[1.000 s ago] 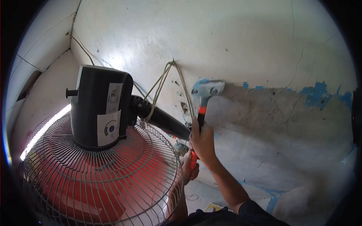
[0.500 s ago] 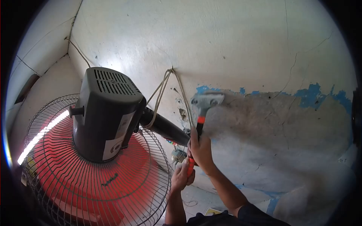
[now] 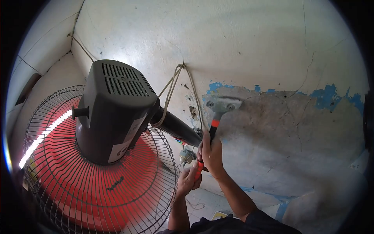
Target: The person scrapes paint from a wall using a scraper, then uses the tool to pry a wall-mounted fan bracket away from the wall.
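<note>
A long-handled scraper with a wide grey metal head and a black and red handle lies against the wall, its head on the bare grey patch just below the ragged paint edge. My right hand is wrapped round the black upper part of the handle. Lower down, my left hand grips the red end of the handle. Blue paint remnants run along the top of the grey patch, with cream paint above them.
A large fan with a red blade behind a wire grille fills the left side, close to my left hand. Its dark pole reaches toward my hands. A looped cord hangs from the wall. Floor tiles show below.
The scraper head has moved slightly down and right, off the blue edge onto the grey patch. My right hand has shifted right with it. The view has also shifted a little.
</note>
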A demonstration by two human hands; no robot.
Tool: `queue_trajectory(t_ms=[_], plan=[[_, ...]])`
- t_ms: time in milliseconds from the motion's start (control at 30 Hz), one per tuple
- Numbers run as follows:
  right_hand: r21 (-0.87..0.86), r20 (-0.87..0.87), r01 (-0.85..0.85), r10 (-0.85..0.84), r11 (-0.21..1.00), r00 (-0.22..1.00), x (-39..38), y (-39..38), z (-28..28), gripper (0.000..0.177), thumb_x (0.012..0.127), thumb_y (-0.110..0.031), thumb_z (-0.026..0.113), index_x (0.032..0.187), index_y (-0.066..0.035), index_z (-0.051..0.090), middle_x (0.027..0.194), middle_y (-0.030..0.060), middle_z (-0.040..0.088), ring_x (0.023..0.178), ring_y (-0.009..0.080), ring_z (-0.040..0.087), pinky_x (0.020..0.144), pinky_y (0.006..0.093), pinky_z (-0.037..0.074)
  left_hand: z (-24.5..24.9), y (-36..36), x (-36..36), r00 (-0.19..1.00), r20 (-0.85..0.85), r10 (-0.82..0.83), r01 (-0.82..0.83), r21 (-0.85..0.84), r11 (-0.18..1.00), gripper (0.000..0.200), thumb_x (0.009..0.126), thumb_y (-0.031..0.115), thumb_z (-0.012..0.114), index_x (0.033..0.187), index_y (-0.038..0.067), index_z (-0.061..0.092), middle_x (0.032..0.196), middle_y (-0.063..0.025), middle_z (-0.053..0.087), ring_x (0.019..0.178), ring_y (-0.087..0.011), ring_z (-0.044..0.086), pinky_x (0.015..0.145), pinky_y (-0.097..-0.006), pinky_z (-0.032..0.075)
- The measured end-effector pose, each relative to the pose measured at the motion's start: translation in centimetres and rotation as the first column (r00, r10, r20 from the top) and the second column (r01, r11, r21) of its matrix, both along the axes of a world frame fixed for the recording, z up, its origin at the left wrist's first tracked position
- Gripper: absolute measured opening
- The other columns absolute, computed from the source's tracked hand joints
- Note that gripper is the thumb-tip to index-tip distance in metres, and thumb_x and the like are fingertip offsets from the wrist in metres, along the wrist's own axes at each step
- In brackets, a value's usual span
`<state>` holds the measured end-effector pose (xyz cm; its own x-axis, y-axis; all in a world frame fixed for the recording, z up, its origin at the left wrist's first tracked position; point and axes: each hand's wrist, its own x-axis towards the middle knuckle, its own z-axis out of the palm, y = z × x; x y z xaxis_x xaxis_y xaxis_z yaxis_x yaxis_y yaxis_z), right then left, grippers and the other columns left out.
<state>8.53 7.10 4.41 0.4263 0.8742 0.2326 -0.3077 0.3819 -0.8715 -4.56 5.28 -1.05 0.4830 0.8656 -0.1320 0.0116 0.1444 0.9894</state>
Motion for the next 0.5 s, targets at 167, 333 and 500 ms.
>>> queue_trajectory(t_ms=[167, 333, 500], plan=[[0.031, 0.064, 0.062, -0.064, 0.998, 0.996, -0.1, -0.1, 0.3, 0.048, 0.103, -0.03, 0.046, 0.063, -0.005, 0.04, 0.047, 0.0002, 0.039, 0.035, 0.0111, 0.042, 0.035, 0.028, 0.034, 0.6, 0.4, 0.2, 0.998, 0.046, -0.037, 0.037, 0.0, 0.999, 0.055, 0.104, 0.049, 0.036, 0.08, 0.004, 0.055, 0.049, 0.0012, 0.041, 0.039, -0.0076, 0.037, 0.038, -0.0239, 0.026], [0.043, 0.059, 0.061, -0.064, 0.997, 0.996, 0.2, -0.7, 0.5, 0.04, 0.104, -0.026, 0.046, 0.07, -0.003, 0.042, 0.049, -0.0004, 0.041, 0.036, 0.0096, 0.042, 0.035, 0.0286, 0.033, 0.3, 0.0, 0.7, 0.996, 0.063, -0.057, 0.059, -0.032, 0.998, 0.055, 0.104, 0.049, 0.035, 0.079, 0.005, 0.054, 0.049, 0.0012, 0.04, 0.039, -0.0083, 0.036, 0.038, -0.0244, 0.026], [0.023, 0.086, 0.047, -0.049, 0.999, 0.995, 0.0, 0.1, 0.2, 0.037, 0.103, -0.025, 0.047, 0.073, -0.003, 0.043, 0.048, 0.0003, 0.04, 0.035, 0.0102, 0.042, 0.034, 0.0287, 0.034, 1.3, -0.3, 0.7, 0.999, 0.034, -0.004, 0.005, -0.009, 1.0, 0.055, 0.104, 0.05, 0.034, 0.078, 0.006, 0.053, 0.048, 0.0007, 0.04, 0.039, -0.0087, 0.036, 0.039, -0.0254, 0.027]])
